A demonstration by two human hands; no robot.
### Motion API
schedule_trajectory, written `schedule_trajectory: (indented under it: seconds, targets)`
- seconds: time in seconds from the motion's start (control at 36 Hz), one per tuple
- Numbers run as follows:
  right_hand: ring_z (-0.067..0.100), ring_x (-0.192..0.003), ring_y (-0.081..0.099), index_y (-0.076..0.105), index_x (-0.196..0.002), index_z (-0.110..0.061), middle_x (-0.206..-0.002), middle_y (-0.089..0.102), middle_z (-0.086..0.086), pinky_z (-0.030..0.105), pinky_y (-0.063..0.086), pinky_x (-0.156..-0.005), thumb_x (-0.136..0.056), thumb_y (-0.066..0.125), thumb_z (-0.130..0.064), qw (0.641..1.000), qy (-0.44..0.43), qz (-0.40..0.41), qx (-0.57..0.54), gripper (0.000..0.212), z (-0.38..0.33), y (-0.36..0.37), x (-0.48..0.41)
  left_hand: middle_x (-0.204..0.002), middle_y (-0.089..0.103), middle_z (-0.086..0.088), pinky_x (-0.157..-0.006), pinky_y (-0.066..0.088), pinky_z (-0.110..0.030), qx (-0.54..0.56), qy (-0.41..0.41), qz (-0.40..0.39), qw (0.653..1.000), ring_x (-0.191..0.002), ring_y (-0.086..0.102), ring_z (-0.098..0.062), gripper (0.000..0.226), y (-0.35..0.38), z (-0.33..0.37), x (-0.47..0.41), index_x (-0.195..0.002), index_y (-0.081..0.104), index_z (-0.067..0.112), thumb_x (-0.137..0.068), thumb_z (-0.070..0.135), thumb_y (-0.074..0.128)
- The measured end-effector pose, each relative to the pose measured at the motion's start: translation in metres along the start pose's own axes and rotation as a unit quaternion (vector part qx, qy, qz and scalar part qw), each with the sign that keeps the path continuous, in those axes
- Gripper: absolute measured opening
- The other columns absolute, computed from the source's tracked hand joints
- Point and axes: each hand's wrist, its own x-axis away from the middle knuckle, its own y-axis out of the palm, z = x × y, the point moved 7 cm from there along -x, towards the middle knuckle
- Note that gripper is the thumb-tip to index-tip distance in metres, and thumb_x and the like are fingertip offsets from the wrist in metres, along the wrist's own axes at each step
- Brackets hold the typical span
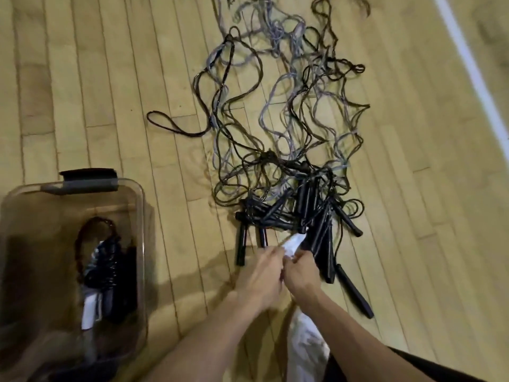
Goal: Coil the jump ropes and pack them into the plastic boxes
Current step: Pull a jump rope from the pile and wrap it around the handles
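Note:
A tangle of black and grey jump ropes (278, 111) sprawls over the wooden floor, their black handles (308, 216) bunched at the near end. My left hand (260, 274) and my right hand (298, 271) meet just below the handles, both pinching a small white strip (293, 242) that reaches up to the handle pile. At the lower left stands a clear plastic box (139, 244) holding a coiled rope bundle (107, 268) with a white band.
The box has a dark grey latch (88, 180) on its far rim. A white painted line (468, 62) crosses the floor at the upper right. A white cloth-like thing (305, 343) lies under my right forearm. Bare floorboards lie between box and ropes.

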Motion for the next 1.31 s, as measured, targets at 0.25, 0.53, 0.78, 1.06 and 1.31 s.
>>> schedule_trajectory:
  seconds: [0.25, 0.53, 0.78, 1.06, 1.31]
  targets:
    - [0.019, -0.075, 0.066, 0.061, -0.105, -0.006, -0.091, 0.071, 0.009, 0.026, 0.05, -0.055, -0.098, 0.057, -0.018, 0.974, 0.114, -0.102, -0.165, 0.014, 0.016, 0.014, -0.027, -0.133, 0.051, -0.009, -0.1, 0.048, -0.037, -0.042, -0.061, -0.019, 0.997, -0.121, 0.051, -0.024, 0.059, 0.025, -0.004, -0.035, -0.142, 0.042, 0.011, -0.088, 0.005, 0.066]
    - [0.025, -0.063, 0.059, 0.061, -0.079, -0.005, -0.072, 0.065, 0.012, 0.03, 0.045, -0.053, -0.103, 0.042, -0.03, 0.978, 0.129, -0.087, -0.137, 0.04, 0.015, 0.007, 0.013, -0.077, 0.059, -0.002, -0.049, 0.04, -0.025, 0.031, -0.1, -0.123, 0.987, -0.065, 0.057, -0.017, 0.005, 0.002, 0.001, 0.002, -0.085, 0.055, 0.011, -0.088, 0.007, 0.057]
    - [0.025, -0.08, 0.067, 0.064, -0.092, -0.001, -0.088, 0.069, 0.011, 0.039, 0.058, -0.071, -0.101, 0.051, -0.027, 0.986, -0.001, -0.119, -0.118, 0.031, -0.056, -0.05, 0.118, -0.087, 0.064, -0.002, -0.057, 0.052, -0.029, 0.005, -0.063, -0.099, 0.993, -0.07, 0.059, -0.017, 0.02, -0.09, 0.07, 0.095, -0.104, 0.063, 0.009, -0.086, 0.017, 0.059]
    - [0.021, -0.069, 0.056, 0.063, -0.093, -0.001, -0.081, 0.06, 0.012, 0.029, 0.043, -0.056, -0.099, 0.047, -0.018, 0.973, -0.187, -0.109, -0.082, 0.024, -0.13, -0.173, 0.278, -0.074, 0.059, 0.0, -0.057, 0.042, -0.026, 0.037, 0.067, -0.073, 0.994, -0.064, 0.052, -0.014, 0.025, -0.209, 0.189, 0.238, -0.093, 0.068, 0.005, -0.085, 0.028, 0.066]
    - [0.019, -0.05, 0.055, 0.052, -0.091, -0.001, -0.065, 0.057, 0.01, 0.032, 0.05, -0.05, -0.106, 0.051, -0.02, 0.868, -0.421, -0.203, -0.17, 0.024, -0.163, -0.32, 0.473, -0.095, 0.064, -0.002, -0.056, 0.044, -0.025, 0.085, 0.187, 0.182, 0.962, -0.074, 0.056, -0.013, 0.037, -0.327, 0.293, 0.383, -0.099, 0.058, 0.02, -0.082, 0.048, 0.075]
